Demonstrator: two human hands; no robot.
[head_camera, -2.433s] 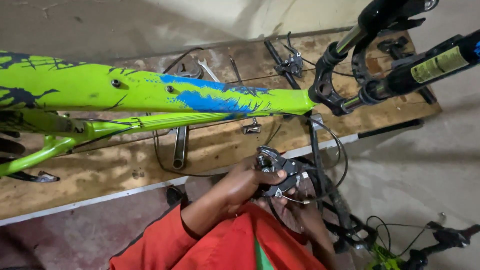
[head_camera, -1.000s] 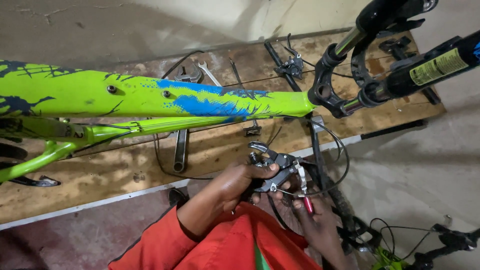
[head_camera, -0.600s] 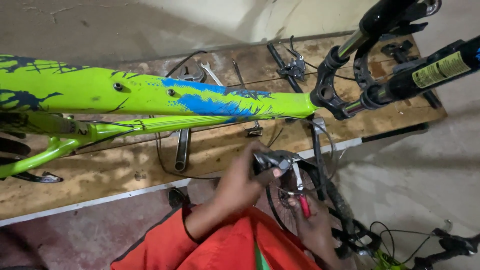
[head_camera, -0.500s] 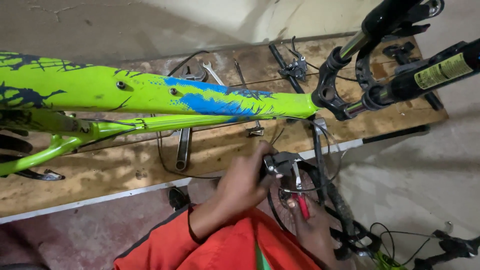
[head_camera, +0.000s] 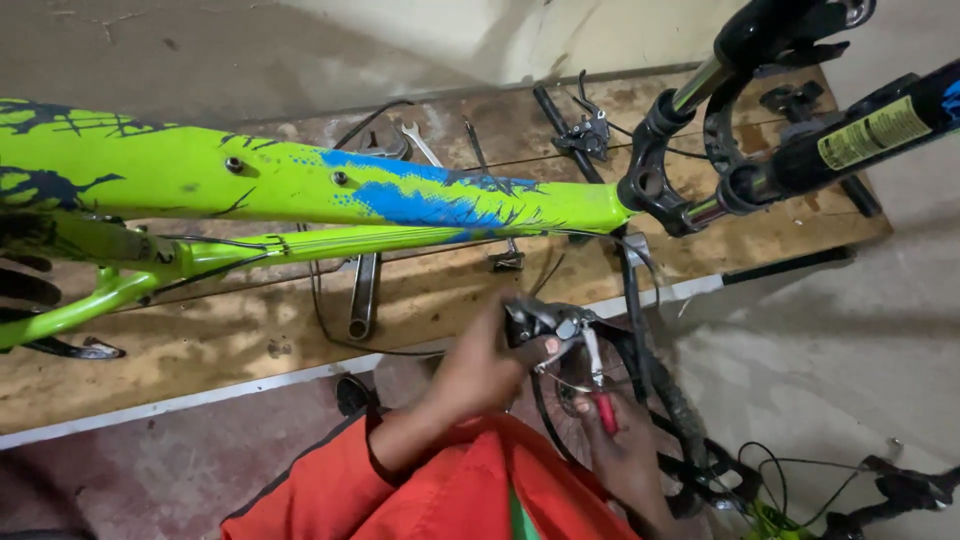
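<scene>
Left hand (head_camera: 480, 365) clamps one brake lever (head_camera: 540, 322) below one green bike frame (head_camera: 300, 190), right hand (head_camera: 625, 450) grips one red-handled tool (head_camera: 598, 385) at it, two wrenches (head_camera: 362, 295) under frame, tool now more upright

Bike repair workshop: wooden bench (head_camera: 250, 340), wrenches (head_camera: 362, 295), bicycle frame (head_camera: 300, 190)

Above the hands, the long tubular metal bicycle frame (head_camera: 300, 190) is lime green with a blue splash at mid-length and black spatter streaks toward its far end. The black suspension fork (head_camera: 800, 140) beyond it carries a yellow label. The pliers with red handles (head_camera: 603, 405) sit in the right hand (head_camera: 625, 450). The left hand (head_camera: 480, 365) grips a silver-grey metal brake lever (head_camera: 545, 325). The worn plywood tabletop (head_camera: 200, 350) is tan, blotched darker brown. Nearest the viewer, the sleeve (head_camera: 400, 490) is orange-red.
</scene>
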